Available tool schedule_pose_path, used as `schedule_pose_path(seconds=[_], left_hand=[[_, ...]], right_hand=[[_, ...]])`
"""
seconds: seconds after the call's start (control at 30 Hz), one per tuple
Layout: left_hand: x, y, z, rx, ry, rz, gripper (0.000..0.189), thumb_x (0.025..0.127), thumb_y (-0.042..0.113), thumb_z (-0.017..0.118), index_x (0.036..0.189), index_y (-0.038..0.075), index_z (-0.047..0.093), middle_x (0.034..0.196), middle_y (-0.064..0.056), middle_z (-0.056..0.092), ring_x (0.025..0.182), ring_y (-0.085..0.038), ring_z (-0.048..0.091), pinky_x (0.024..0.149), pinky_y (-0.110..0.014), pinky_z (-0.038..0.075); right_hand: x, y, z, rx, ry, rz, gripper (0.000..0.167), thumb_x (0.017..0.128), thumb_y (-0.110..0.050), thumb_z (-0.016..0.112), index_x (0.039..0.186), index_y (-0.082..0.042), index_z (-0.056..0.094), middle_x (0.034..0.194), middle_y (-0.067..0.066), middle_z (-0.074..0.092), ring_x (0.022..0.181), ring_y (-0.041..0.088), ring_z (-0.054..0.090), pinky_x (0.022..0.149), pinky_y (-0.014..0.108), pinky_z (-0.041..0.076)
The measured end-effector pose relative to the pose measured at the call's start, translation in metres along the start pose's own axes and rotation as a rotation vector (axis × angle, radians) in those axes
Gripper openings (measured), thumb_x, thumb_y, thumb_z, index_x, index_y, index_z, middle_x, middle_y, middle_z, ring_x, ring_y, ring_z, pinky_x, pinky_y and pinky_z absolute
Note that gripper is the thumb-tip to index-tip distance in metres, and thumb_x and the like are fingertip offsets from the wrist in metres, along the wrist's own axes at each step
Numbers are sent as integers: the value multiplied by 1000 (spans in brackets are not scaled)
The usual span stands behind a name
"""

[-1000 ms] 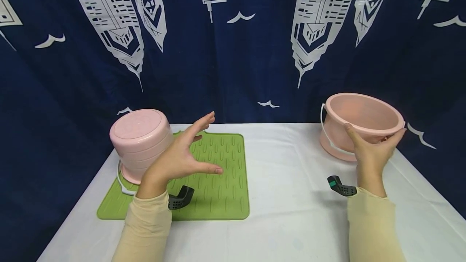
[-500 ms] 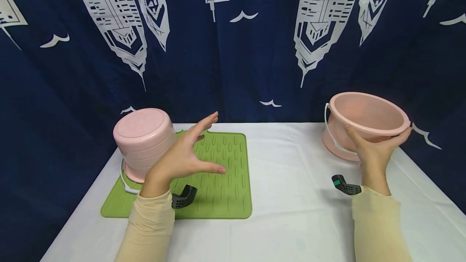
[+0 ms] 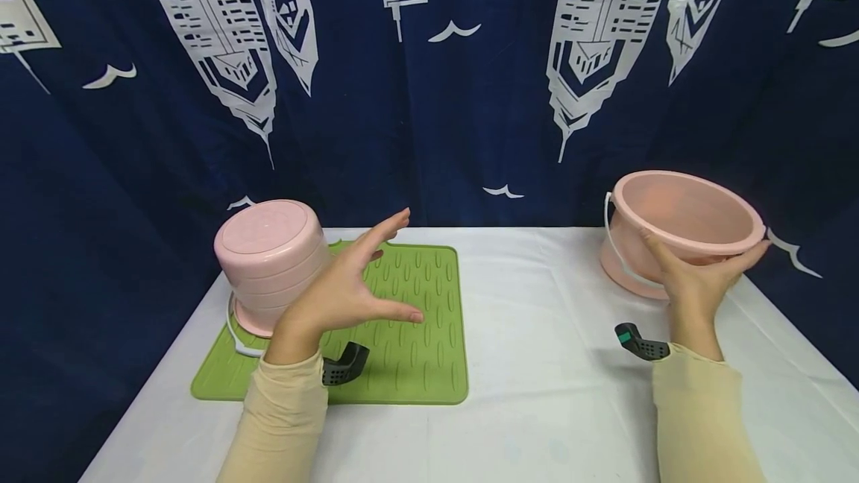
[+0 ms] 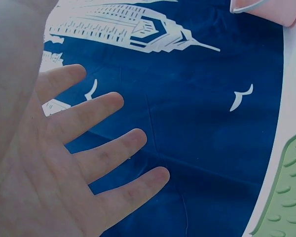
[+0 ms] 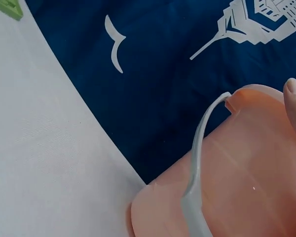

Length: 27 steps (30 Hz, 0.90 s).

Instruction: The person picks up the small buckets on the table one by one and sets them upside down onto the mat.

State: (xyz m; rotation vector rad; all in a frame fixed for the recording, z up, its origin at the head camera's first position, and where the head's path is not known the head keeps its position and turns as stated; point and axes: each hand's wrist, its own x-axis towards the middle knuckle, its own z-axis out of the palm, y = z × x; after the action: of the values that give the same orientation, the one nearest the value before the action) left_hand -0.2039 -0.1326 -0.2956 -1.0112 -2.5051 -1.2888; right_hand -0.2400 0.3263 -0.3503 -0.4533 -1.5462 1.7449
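Note:
My left hand (image 3: pixel 335 293) is held over the green mat with its fingers straight and spread and its thumb out to the side. The left wrist view shows nothing in its palm (image 4: pixel 44 163). Behind it in the head view, an upside-down pink bucket (image 3: pixel 268 244) sits on the mat's left part, its white handle hanging down. At the table's back right, my right hand (image 3: pixel 698 282) lies spread against the near outer wall of an upright pink bucket (image 3: pixel 624 237), thumb and fingertips just below the rim. That bucket's white handle (image 5: pixel 197 163) hangs down its side.
The green ridged mat (image 3: pixel 409 364) lies on the left of a white-covered table (image 3: pixel 537 393). A dark blue curtain (image 3: pixel 429 125) with white building prints hangs right behind the table's back edge. Black wrist cameras (image 3: pixel 345 364) stick out from both sleeves.
The whole head view has shifted slightly to the right. Both buckets keep their places, and the right fingers have spread a little wider at the bucket's wall. The left hand holds its pose.

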Motion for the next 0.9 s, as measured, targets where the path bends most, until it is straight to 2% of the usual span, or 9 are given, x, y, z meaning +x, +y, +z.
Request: schedule_pose_path(seconds=[0.17,0.33,0.5,0.77,0.9], left_hand=[[0,1,1,6,-9,-10,120,66,43,96,159,40,21,159,11,32,144,-11,31,113,-46,33],[0,2,2,11,-14,-14,120,66,44,95,159,41,21,159,11,31,144,-10,31,113,-47,33],[0,2,2,24,-13,-20,119,66,46,95,159,42,20,159,12,31,144,-9,31,113,-46,33],[1,4,4,32,-27,-34,120,65,49,94,159,43,20,160,12,30,145,-9,28,115,-45,30],[1,5,5,28,-31,-38,120,65,49,94,159,42,20,161,11,30,145,-9,27,115,-44,30]], right_hand=[[2,3,0,4,2,-2,136,63,-15,98,158,-35,2,159,-12,13,144,8,15,112,19,25],[4,4,-3,-4,-31,41,134,66,-21,97,157,-42,0,159,-15,13,144,8,17,111,19,28],[4,0,-4,-32,-66,76,134,67,-22,97,157,-44,1,161,-17,12,145,7,15,113,20,25],[2,-13,8,-104,-228,95,132,73,-20,93,159,-43,-4,165,-15,9,148,6,15,115,22,20],[0,-17,16,-128,-343,80,126,76,-14,91,160,-42,1,166,-8,15,146,14,24,112,23,27]])
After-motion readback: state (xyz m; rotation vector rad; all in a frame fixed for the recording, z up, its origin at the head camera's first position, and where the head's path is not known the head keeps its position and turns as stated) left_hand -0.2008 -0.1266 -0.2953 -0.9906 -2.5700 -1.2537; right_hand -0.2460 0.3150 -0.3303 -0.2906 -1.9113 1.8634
